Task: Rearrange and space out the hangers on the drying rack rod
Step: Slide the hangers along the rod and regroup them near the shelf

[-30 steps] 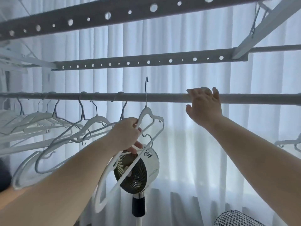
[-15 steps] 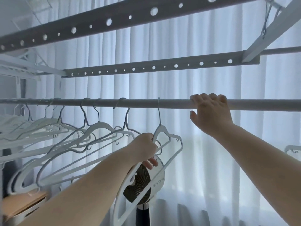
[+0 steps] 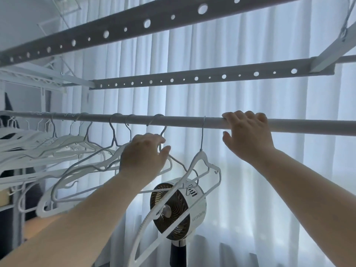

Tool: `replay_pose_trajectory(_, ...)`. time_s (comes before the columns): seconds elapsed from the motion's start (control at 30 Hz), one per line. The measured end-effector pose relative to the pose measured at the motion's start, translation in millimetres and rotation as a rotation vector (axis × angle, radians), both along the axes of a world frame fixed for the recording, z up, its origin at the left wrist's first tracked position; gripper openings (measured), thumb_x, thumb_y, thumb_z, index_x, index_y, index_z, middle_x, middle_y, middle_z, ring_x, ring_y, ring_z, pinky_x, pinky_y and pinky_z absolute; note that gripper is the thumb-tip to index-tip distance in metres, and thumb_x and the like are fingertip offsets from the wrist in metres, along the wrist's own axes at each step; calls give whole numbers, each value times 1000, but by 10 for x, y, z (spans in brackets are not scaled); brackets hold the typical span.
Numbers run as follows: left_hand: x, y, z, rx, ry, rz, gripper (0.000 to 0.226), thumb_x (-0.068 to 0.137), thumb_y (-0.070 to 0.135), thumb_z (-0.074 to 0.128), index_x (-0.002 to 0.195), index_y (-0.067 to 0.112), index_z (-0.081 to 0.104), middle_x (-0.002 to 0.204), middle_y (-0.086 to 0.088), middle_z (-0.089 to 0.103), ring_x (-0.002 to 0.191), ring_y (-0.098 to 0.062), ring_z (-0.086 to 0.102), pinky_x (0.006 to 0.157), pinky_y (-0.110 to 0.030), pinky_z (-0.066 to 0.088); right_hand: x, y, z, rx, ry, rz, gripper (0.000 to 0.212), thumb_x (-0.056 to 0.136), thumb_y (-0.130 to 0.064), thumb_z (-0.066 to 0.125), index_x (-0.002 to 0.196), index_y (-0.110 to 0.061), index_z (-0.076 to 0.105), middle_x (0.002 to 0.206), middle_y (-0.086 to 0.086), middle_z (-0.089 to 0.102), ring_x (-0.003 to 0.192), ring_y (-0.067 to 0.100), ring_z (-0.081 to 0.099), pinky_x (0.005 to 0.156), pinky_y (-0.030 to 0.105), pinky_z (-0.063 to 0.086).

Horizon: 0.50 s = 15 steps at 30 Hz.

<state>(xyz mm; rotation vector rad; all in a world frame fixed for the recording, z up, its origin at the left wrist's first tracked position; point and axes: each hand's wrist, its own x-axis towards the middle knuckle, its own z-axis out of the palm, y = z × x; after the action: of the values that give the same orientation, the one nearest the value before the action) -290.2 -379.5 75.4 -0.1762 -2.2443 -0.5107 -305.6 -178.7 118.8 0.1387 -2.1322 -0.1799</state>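
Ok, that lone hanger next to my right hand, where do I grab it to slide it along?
Pinch the hanger at its neck, just under the wire hook, reaching up from below the rod. It hangs alone, so the neck is clear, and a grip that high should limit swinging. Use the left hand; the right hand holds the rod beside the hook.

I see a smooth matt grey rod (image 3: 179,120) across mid-frame, white plastic hangers (image 3: 200,157) with thin metal hooks (image 3: 202,135), a sheer cloth curtain (image 3: 250,45) behind, and a glossy fan (image 3: 198,209) casing.
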Motion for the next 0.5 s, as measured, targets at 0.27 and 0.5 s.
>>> replay_pose_trajectory(0.27, -131, -531, -145, -100, -349, 299, 43, 93, 33, 40, 133, 18, 35, 128, -8, 54, 119, -29, 49, 95, -39, 41, -246, 75, -148, 27, 260, 53, 45, 55, -2, 79, 99, 3, 66, 78, 19, 69, 71, 39, 64, 76, 36, 22)
replay_pose_trajectory(0.5, -216, -624, -263, 9, -515, 139, 29, 95, 26, 33, 92, 18, 60, 73, 6, 68, 47, -11, 56, 59, -22, 41, -225, 124, -158, 28, 300, 61, 44, 57, -1, 78, 99, 2, 66, 81, 20, 69, 72, 40, 64, 77, 36, 22)
